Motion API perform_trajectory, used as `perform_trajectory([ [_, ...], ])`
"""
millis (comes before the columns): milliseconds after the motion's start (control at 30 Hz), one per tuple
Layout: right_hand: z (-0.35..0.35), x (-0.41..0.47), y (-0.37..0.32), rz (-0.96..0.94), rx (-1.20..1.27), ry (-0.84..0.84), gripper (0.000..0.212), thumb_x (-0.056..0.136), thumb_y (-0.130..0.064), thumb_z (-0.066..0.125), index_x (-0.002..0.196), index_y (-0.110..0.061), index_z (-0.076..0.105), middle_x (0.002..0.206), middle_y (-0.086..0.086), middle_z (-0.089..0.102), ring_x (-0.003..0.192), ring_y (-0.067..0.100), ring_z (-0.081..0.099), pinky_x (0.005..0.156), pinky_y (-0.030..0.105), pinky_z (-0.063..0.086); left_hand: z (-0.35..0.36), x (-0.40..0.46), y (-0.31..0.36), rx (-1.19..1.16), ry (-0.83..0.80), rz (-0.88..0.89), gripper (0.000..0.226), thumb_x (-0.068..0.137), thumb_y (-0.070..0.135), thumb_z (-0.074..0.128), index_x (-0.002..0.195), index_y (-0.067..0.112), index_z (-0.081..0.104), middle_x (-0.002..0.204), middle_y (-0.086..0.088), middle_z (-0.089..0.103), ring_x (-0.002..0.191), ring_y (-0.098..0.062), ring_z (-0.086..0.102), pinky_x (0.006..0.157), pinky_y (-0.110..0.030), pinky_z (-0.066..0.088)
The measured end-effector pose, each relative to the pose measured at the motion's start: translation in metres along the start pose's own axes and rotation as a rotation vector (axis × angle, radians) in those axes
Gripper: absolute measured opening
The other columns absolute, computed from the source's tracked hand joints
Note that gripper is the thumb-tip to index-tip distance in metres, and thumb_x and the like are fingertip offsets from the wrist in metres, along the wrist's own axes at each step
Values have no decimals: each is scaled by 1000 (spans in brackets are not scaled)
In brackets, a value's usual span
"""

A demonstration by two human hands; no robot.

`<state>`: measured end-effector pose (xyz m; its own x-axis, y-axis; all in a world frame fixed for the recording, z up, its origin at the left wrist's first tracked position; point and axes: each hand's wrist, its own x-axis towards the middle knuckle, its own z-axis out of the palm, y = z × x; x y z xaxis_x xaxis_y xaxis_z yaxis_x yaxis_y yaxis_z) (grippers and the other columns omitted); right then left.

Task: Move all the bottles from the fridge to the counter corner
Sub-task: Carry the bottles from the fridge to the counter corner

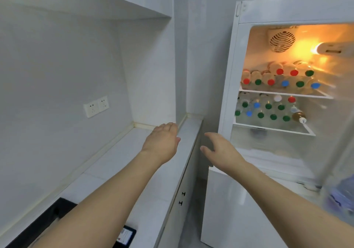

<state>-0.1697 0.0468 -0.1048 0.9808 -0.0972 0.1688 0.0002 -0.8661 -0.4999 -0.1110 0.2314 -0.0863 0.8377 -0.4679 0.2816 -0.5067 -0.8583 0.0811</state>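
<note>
Inside fridge (235, 60): 2 shelves w/ bottles (279, 83)

Counter (122, 163): white, beside the fridge (235, 86). Black hob (38, 226) lies on its near end. Fridge shelves: upper shelf (283, 94) and lower shelf (272, 128) carry bottles (268, 106) lying with caps outward.

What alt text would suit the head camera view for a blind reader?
Two bare, empty hands, left hand and right hand, reach over a white tiled counter toward an open white fridge. Its two lit shelves hold many clear bottles with red, green and blue caps.
</note>
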Motion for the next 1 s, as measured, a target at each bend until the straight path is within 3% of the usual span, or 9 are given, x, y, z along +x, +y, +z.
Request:
perform_trajectory([
  [300, -49, 73, 89, 135, -7, 120, 54, 98, -35, 47, 147, -20, 31, 152, -2, 34, 139, 16, 32, 111, 30, 27, 27, 139, 67, -67, 35, 210, 44, 103, 30, 36, 142, 12, 33, 145, -6, 41, 131, -25, 39, 101, -34, 36],
  [533, -101, 123, 181, 233, 6, 222, 53, 96, -31, 53, 145, -16, 36, 147, 2, 40, 131, 18, 42, 108, 32, 34, 68, 232, 140, -108, 34, 389, 47, 103, 30, 36, 146, 12, 30, 147, -5, 40, 133, -22, 39, 107, -32, 31],
  [767, -166, 186, 259, 246, 23, 380, 46, 93, -27, 56, 137, -17, 46, 136, 1, 51, 119, 19, 51, 98, 31, 40, 80, 338, 214, -197, 100, 439, 29, 99, 27, 41, 125, 15, 46, 122, -3, 55, 106, -22, 52, 78, -36, 46],
  [933, -211, 233, 312, 206, -6, 483, 42, 94, -24, 55, 134, -15, 48, 134, 3, 51, 123, 19, 48, 100, 29, 37, 81, 417, 260, -249, 172, 430, 30, 97, 26, 44, 125, 14, 48, 116, -4, 57, 99, -20, 53, 75, -33, 43],
  [1000, -225, 248, 326, 195, -26, 521, 39, 94, -24, 54, 132, -16, 49, 130, 4, 54, 119, 21, 51, 92, 29, 40, 80, 438, 273, -261, 222, 416, 36, 96, 28, 48, 130, 15, 46, 119, -4, 55, 100, -19, 53, 74, -29, 42],
])
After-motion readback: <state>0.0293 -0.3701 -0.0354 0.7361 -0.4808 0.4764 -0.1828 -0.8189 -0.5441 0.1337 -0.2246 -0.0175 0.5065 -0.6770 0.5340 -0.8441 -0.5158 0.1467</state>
